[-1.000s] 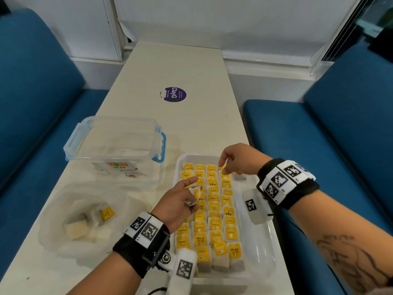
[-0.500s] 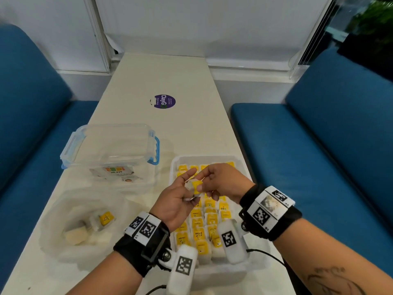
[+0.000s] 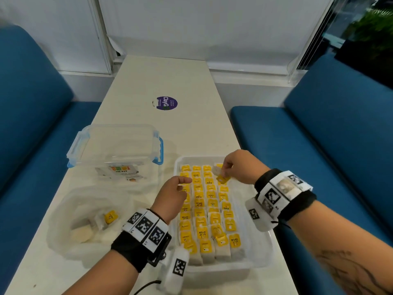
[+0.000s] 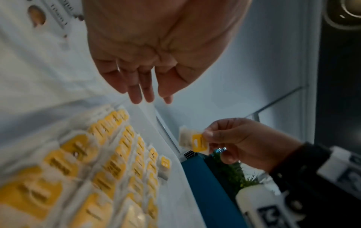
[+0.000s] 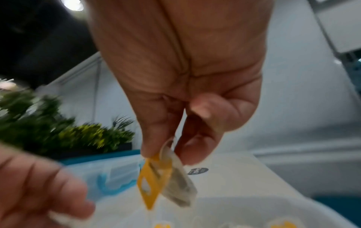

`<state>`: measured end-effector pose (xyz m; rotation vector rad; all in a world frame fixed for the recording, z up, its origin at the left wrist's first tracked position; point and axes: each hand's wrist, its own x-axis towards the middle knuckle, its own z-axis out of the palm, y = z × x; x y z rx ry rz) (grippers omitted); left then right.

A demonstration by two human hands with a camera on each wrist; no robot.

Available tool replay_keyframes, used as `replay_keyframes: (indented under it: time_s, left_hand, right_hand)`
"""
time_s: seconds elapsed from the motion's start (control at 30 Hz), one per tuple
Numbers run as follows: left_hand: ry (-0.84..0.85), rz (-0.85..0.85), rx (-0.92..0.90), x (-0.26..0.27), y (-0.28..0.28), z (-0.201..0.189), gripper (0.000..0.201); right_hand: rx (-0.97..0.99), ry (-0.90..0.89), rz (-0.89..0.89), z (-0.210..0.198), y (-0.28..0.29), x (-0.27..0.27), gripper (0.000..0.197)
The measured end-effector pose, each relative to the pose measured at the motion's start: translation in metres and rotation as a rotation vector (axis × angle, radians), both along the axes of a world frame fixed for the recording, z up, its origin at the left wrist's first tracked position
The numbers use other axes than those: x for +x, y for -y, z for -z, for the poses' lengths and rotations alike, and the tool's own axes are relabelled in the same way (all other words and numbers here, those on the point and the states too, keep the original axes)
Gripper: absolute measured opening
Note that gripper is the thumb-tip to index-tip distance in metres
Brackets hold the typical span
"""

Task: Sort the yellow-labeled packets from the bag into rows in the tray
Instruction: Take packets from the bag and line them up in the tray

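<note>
My right hand point(image 3: 223, 173) pinches a yellow-labeled packet point(image 3: 221, 178) by its label, just above the far right corner of the white tray point(image 3: 262, 253). The right wrist view shows that packet point(image 5: 156, 177) dangling from thumb and fingertip. Several rows of yellow-labeled packets point(image 3: 204, 209) fill the tray. My left hand point(image 3: 182, 184) hovers over the tray's left column with relaxed fingers point(image 4: 140, 92) and holds nothing. On the left lies the clear plastic bag point(image 3: 70, 209), with one yellow-labeled packet point(image 3: 110, 217) and a pale round piece inside.
A clear plastic box with blue clasps point(image 3: 117, 150) stands behind the bag, left of the tray. A purple round sticker point(image 3: 165, 103) marks the table further back. Blue benches flank the narrow white table point(image 3: 191, 128) on both sides.
Half a second ago both hands met at one packet over the tray. Now the right hand has carried it toward the far right corner, and the left hand has let go and drawn back left.
</note>
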<state>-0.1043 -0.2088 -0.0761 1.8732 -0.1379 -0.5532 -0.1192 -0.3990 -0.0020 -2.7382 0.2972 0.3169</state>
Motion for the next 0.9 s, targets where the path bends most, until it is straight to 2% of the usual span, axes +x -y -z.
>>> replay_keyframes:
  time_s: [0.13,0.23,0.3,0.4,0.47,0.57,0.73,0.9]
  left_hand:
    - [0.173,0.290,0.378,0.000,-0.004,0.014,0.047]
    - [0.182,0.438,0.582,-0.005,-0.003,0.022,0.052]
    - [0.209,0.487,0.654,-0.006,-0.001,0.022,0.054]
    - [0.201,0.494,0.643,-0.005,-0.001,0.021,0.055]
    - [0.189,0.484,0.618,-0.005,-0.001,0.022,0.055]
    - [0.190,0.468,0.590,-0.006,-0.003,0.024,0.054]
    - [0.181,0.446,0.559,-0.007,-0.003,0.024,0.054]
    - [0.168,0.427,0.547,-0.008,-0.003,0.026,0.055]
  right_hand:
    - [-0.134,-0.070,0.039,-0.008,0.016,0.004,0.016]
    - [-0.087,-0.118,0.084,-0.005,0.026,0.007,0.019]
    - [-0.030,-0.151,0.140,-0.002,0.034,0.009,0.017]
    - [-0.059,-0.171,0.130,0.003,0.042,0.013,0.022]
    - [-0.107,-0.174,0.097,0.007,0.045,0.016,0.018]
    - [-0.054,-0.168,0.120,0.013,0.050,0.020,0.014]
    - [-0.189,-0.173,0.015,0.019,0.051,0.027,0.022]
    - [-0.324,-0.365,-0.158,0.031,0.047,0.035,0.032]
